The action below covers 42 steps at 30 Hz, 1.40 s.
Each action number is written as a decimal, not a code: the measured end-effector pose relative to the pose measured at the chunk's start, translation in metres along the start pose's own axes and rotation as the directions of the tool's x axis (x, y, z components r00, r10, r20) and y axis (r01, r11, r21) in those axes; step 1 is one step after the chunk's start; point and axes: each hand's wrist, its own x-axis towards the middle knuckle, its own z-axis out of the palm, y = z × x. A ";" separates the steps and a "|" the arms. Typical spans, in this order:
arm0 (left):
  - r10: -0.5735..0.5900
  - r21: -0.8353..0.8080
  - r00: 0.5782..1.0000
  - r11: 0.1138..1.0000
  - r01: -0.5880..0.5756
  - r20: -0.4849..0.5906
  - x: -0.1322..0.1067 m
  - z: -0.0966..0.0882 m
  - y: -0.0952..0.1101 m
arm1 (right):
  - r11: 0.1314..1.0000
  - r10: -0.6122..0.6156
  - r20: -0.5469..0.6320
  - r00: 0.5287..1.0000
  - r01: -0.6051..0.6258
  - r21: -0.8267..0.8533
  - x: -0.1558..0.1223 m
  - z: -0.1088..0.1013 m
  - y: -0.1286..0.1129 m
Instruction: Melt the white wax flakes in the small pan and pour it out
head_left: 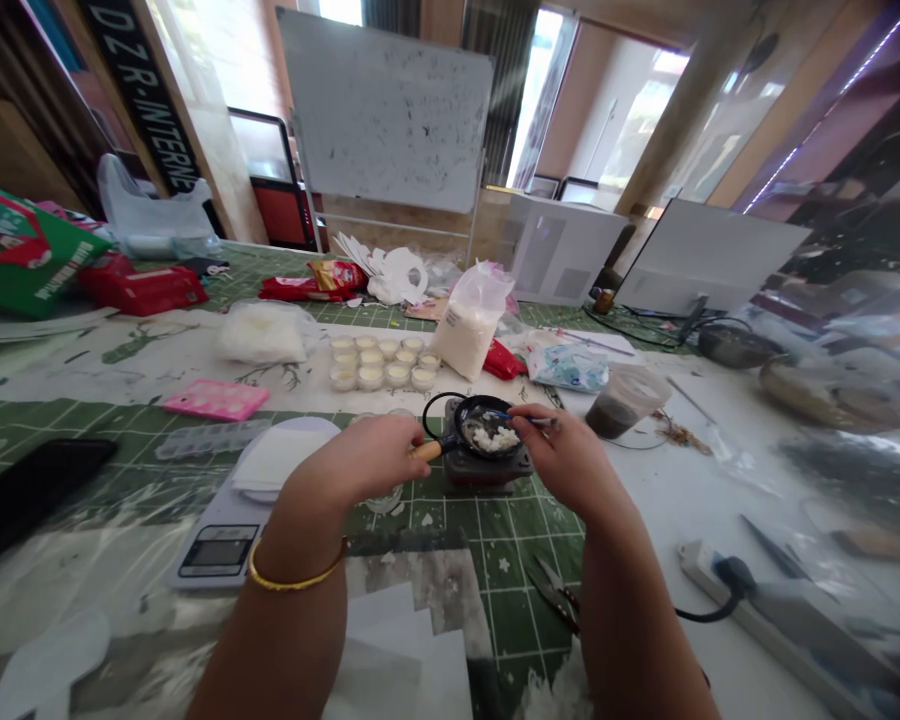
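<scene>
With the left hand [352,462] closed, the wooden handle [425,451] of a small black pan [487,412] is gripped, and the pan is kept level over a small burner [487,472]. A thin metal spoon [529,419], as far as can be made out, is pinched in the right hand [568,458], with its tip held above white lumps [493,438] in the pan. A kitchen scale [221,545] is placed to the left, and small white-filled cups [382,362] are set beyond.

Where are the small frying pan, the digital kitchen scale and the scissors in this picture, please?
small frying pan [487,412]: head view, on the black inner wall
digital kitchen scale [217,552]: head view, on the display
scissors [549,582]: head view, on the blades
</scene>
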 end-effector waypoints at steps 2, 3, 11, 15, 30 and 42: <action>-0.003 -0.008 1.000 1.000 0.003 0.007 0.000 0.000 0.000 | 1.000 0.012 0.037 0.999 -0.011 -0.022 0.002 0.001 0.001; -0.004 -0.011 1.000 1.000 0.004 0.012 0.000 0.000 0.000 | 1.000 0.015 0.030 0.999 -0.014 -0.015 0.002 0.001 0.002; -0.007 0.008 1.000 1.000 0.007 0.002 0.000 -0.001 0.001 | 1.000 -0.007 0.081 0.997 0.006 0.020 -0.004 -0.005 -0.002; 0.002 0.022 1.000 1.000 -0.002 0.000 0.001 0.000 0.000 | 0.998 -0.040 0.024 0.999 0.039 0.059 -0.009 -0.010 -0.004; 0.004 0.005 1.000 1.000 -0.004 0.000 0.002 0.001 0.000 | 0.998 0.030 0.006 1.000 -0.030 -0.047 -0.004 -0.011 -0.001; -0.013 0.012 1.000 1.000 0.013 0.011 0.000 0.000 0.000 | 0.997 0.024 0.086 0.996 -0.030 0.070 0.001 -0.002 0.001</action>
